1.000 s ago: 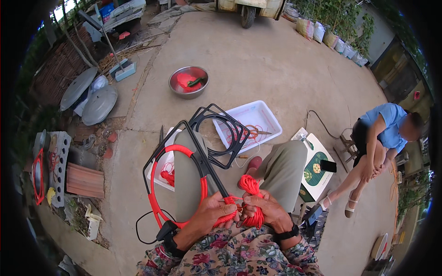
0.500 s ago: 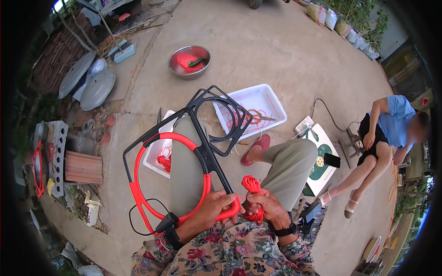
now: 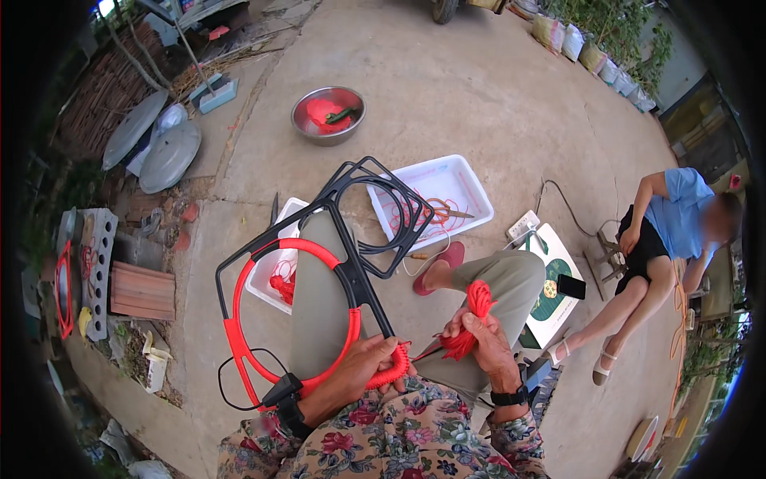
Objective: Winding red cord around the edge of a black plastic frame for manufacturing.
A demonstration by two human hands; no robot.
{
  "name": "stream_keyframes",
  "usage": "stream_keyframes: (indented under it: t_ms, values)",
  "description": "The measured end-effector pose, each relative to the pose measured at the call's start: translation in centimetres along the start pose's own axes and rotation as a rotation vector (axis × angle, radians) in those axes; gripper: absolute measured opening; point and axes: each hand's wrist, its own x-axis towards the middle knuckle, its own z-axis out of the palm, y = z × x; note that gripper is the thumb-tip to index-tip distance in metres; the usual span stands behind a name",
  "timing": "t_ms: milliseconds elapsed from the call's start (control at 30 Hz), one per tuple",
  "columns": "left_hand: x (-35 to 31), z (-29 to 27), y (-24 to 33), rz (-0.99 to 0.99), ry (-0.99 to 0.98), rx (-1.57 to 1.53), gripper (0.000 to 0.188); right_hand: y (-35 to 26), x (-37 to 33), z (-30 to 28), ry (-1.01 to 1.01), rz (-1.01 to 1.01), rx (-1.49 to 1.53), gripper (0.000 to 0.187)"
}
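A black frame (image 3: 348,243) with rings rests across my lap. Its nearest ring (image 3: 240,297) is covered in red, and close-wound red cord runs along the near part. My left hand (image 3: 361,366) is closed round the frame at the end of that winding, next to the black bar. To its right, my right hand (image 3: 488,345) grips a bundle of red cord (image 3: 479,298) above my right thigh, apart from the frame. Any strand between the two hands is hard to make out. More black rings and bars extend beyond my knee.
Beyond the frame stands a white tray (image 3: 459,177) with scissors (image 3: 456,213) and red cord. A smaller white tray (image 3: 263,289) is by my left leg. Farther off sits a metal bowl (image 3: 328,138). At right are a box (image 3: 550,318) with a phone (image 3: 571,287), a power strip (image 3: 523,227) and a seated person (image 3: 677,211).
My right hand has moved up and to the right with the cord bundle, away from the left hand. The left hand keeps its hold on the frame.
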Motion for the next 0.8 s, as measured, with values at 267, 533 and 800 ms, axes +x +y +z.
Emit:
stream_keyframes:
  t_ms: [267, 533, 800]
  values:
    - [0.0, -0.4, -0.4, 0.015, 0.003, 0.009, 0.037, -9.1, -1.7, -8.3, -0.019, -0.636, 0.648, 0.028]
    - [0.7, -0.9, -1.1, 0.083, 0.014, 0.022, 0.029, -15.0, -2.6, -15.6, 0.094, -0.648, 0.385, 0.029]
    - [0.0, 1.1, -0.4, 0.124, 0.186, 0.137, 0.022, -14.2, -1.3, -12.1, 0.524, -0.385, -0.221, 0.032]
